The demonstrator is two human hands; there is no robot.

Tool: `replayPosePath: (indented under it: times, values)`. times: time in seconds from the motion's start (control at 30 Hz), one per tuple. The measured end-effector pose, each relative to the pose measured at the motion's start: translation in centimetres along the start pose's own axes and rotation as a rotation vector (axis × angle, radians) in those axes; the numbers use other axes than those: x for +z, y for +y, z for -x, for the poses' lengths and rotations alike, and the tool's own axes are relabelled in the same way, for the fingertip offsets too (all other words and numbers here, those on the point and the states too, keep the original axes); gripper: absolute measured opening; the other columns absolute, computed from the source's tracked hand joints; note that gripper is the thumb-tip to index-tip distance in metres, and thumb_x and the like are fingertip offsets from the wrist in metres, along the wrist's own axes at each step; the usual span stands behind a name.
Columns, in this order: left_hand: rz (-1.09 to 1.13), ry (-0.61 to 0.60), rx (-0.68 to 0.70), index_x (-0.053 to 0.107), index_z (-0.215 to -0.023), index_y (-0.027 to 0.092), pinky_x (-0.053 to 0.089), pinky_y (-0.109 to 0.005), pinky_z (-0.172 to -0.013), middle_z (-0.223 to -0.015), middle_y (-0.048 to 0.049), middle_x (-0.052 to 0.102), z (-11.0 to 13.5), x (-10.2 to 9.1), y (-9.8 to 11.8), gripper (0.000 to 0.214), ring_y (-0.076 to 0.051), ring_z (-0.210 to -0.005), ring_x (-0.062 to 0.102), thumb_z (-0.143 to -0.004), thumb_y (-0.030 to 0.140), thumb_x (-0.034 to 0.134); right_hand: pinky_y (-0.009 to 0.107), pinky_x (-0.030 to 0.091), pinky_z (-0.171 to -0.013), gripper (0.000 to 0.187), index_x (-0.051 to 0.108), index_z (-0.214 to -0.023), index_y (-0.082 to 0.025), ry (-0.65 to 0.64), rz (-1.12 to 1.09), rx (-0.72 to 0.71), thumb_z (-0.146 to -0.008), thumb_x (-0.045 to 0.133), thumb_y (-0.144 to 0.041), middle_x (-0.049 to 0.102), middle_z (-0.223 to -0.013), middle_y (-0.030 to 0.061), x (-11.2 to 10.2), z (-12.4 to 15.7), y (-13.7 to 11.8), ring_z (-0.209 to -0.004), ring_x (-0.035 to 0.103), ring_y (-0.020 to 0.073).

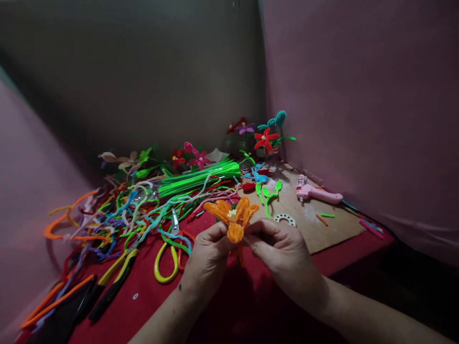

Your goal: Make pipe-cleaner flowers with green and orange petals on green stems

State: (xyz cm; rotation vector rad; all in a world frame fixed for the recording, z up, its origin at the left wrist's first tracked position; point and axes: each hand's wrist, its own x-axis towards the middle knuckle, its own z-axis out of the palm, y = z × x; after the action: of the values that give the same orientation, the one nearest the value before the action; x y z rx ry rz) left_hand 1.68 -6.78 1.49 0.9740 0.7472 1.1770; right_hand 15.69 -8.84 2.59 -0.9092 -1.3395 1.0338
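Note:
An orange pipe-cleaner flower (234, 216) with a pale centre is held up over the red table (150, 291). My left hand (207, 260) pinches it from the left, fingers closed at its base. My right hand (283, 253) pinches it from the right, fingertips meeting the flower under its petals. Both hands hover near the table's front middle.
A tangle of coloured pipe cleaners (118, 215) and a green bundle (199, 179) lie left. Yellow-handled scissors (168, 255) and pliers (114, 282) sit by my left hand. A brown board (311, 220) carries a pink glue gun (317, 192) and tape ring (285, 219). Finished flowers (265, 138) stand in the corner.

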Motion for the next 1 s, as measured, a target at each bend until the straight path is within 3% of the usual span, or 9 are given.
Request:
replayPosePath:
  times: [0.13,0.4,0.57,0.7,0.8,1.0]
  values:
    - [0.009,-0.03,0.008,0.07,-0.078,0.014,0.042,-0.021,-0.065,-0.065,0.0002,0.058,0.0,-0.4,-0.1,0.021,-0.009,-0.061,0.049,-0.061,0.025,0.076,0.024,0.042,-0.061,0.01,0.063,-0.071,-0.013,-0.024,0.051,-0.006,-0.075,0.053,-0.016,0.058,-0.065,0.0006,0.1,-0.1,0.0,-0.062,0.05,0.0112]
    - [0.006,-0.038,0.02,0.071,-0.081,0.016,0.044,-0.024,-0.069,-0.07,-0.0019,0.063,0.0,-0.6,-0.1,0.025,-0.012,-0.068,0.054,-0.059,0.027,0.077,0.024,0.042,-0.062,0.011,0.064,-0.063,-0.014,-0.058,-0.057,-0.02,-0.068,0.057,-0.007,0.059,-0.065,-0.0003,0.0,-0.9,-0.3,-0.064,0.052,0.0113]
    - [0.045,-0.043,-0.042,0.072,-0.078,0.017,0.046,-0.024,-0.068,-0.075,-0.0027,0.066,0.0,-0.6,-0.1,0.028,-0.013,-0.069,0.057,-0.053,0.028,0.08,0.022,0.043,-0.06,0.006,0.066,-0.06,-0.015,-0.159,-0.333,0.18,-0.058,0.068,-0.009,0.06,-0.06,-0.0028,-0.6,-1.9,-0.1,-0.059,0.052,0.0087]
    - [0.06,-0.036,-0.108,0.072,-0.088,0.019,0.046,-0.023,-0.064,-0.077,-0.0033,0.067,-0.1,-0.3,0.2,0.042,-0.012,-0.064,0.056,-0.048,0.027,0.082,0.017,0.029,-0.043,0.01,0.066,-0.061,-0.014,-0.224,-0.463,0.345,-0.054,0.073,-0.012,0.053,-0.049,-0.0064,-0.8,-2.2,0.3,-0.041,0.038,0.0021]
    - [0.07,-0.056,-0.126,0.071,-0.091,0.018,0.046,-0.024,-0.061,-0.072,-0.0031,0.066,-0.2,-0.1,0.2,0.046,-0.012,-0.061,0.055,-0.047,0.027,0.083,0.016,0.022,-0.039,0.017,0.07,-0.074,-0.014,-0.27,-0.506,0.39,-0.057,0.074,-0.015,0.054,-0.051,-0.0055,-0.9,-2.1,0.6,-0.04,0.033,0.0006]
    - [0.074,-0.078,-0.207,0.072,-0.085,0.014,0.046,-0.025,-0.065,-0.076,-0.0064,0.066,-0.2,-0.3,0.3,0.044,-0.014,-0.067,0.057,-0.045,0.029,0.083,0.017,0.029,-0.042,0.022,0.073,-0.074,-0.014,-0.293,-0.513,0.41,-0.054,0.077,-0.02,0.059,-0.055,-0.0023,-0.6,-2.1,0.6,-0.044,0.041,0.0027]
